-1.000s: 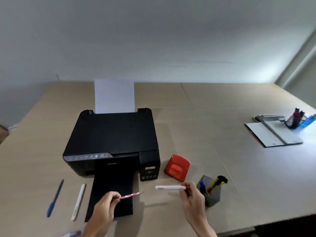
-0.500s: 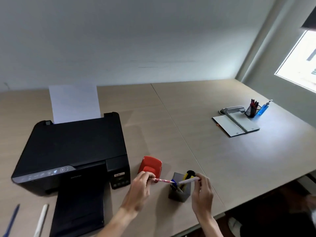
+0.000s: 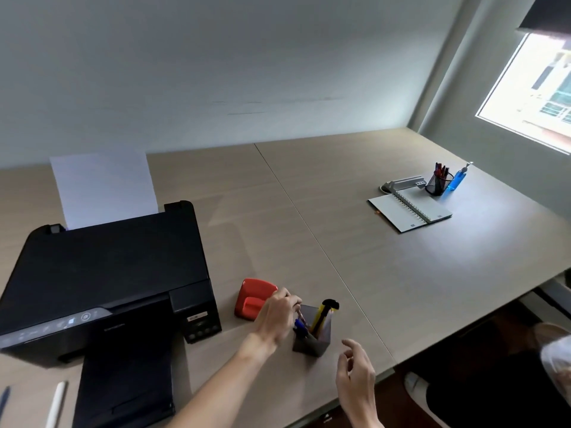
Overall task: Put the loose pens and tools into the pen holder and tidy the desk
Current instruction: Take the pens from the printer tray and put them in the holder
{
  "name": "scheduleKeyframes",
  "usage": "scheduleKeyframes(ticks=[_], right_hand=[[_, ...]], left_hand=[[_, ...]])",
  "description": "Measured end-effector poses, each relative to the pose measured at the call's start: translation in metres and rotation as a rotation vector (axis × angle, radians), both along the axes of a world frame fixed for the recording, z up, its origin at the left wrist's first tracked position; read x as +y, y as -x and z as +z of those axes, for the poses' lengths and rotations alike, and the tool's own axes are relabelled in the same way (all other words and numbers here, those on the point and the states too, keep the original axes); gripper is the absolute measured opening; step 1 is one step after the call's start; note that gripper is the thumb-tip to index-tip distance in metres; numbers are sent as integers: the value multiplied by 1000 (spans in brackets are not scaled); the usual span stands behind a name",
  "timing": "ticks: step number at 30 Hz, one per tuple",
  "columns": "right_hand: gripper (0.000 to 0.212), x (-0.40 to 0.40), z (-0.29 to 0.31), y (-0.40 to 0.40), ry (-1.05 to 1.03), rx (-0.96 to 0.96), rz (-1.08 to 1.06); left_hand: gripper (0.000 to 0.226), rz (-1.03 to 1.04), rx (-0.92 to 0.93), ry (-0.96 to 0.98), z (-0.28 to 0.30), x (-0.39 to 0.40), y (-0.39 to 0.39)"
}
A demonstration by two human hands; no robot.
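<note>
A grey pen holder (image 3: 311, 343) stands near the desk's front edge. It holds a yellow and black tool (image 3: 323, 315), a blue pen (image 3: 299, 325) and a white pen (image 3: 329, 320). My left hand (image 3: 277, 317) is at the holder's left rim, fingers pinched on a pink striped pencil (image 3: 299, 314) whose tip points down into the holder. To the right of the holder, slightly nearer me, my right hand (image 3: 355, 374) hovers with its fingers apart and nothing in it. A loose white pen (image 3: 57, 402) and a loose blue pen (image 3: 4, 400) lie at the bottom left.
A black printer (image 3: 105, 273) with a white sheet (image 3: 102, 186) fills the left side, its output tray (image 3: 123, 387) reaching the front edge. A red hole punch (image 3: 254, 299) sits behind my left hand. Far right: an open notebook (image 3: 411, 211), a mesh pen cup (image 3: 438, 183), a blue bottle (image 3: 458, 178).
My right hand has let go of the white pen, which now stands in the holder, and has drawn back. My left hand has brought the pink pencil over the holder.
</note>
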State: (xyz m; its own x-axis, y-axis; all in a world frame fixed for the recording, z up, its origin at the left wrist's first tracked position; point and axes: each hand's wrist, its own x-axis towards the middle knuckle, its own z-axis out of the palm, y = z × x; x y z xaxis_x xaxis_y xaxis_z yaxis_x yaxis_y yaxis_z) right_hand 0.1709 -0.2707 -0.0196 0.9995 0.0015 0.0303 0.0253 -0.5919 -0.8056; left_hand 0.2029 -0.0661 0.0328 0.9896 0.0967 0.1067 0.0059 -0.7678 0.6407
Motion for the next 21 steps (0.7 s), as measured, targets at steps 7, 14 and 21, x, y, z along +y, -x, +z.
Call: scheduleKeyframes(ticks=[7,14,21], right_hand=[[40,7,-32,42,236,184,298],[41,97,-38,85,454,233,643],[18,199,-20,168,515,166,972]], left_hand=[[27,129,-8,155,-13,5,37],[17,355,18,240,-35,58,177],[13,754,16,143,-62,121,326]])
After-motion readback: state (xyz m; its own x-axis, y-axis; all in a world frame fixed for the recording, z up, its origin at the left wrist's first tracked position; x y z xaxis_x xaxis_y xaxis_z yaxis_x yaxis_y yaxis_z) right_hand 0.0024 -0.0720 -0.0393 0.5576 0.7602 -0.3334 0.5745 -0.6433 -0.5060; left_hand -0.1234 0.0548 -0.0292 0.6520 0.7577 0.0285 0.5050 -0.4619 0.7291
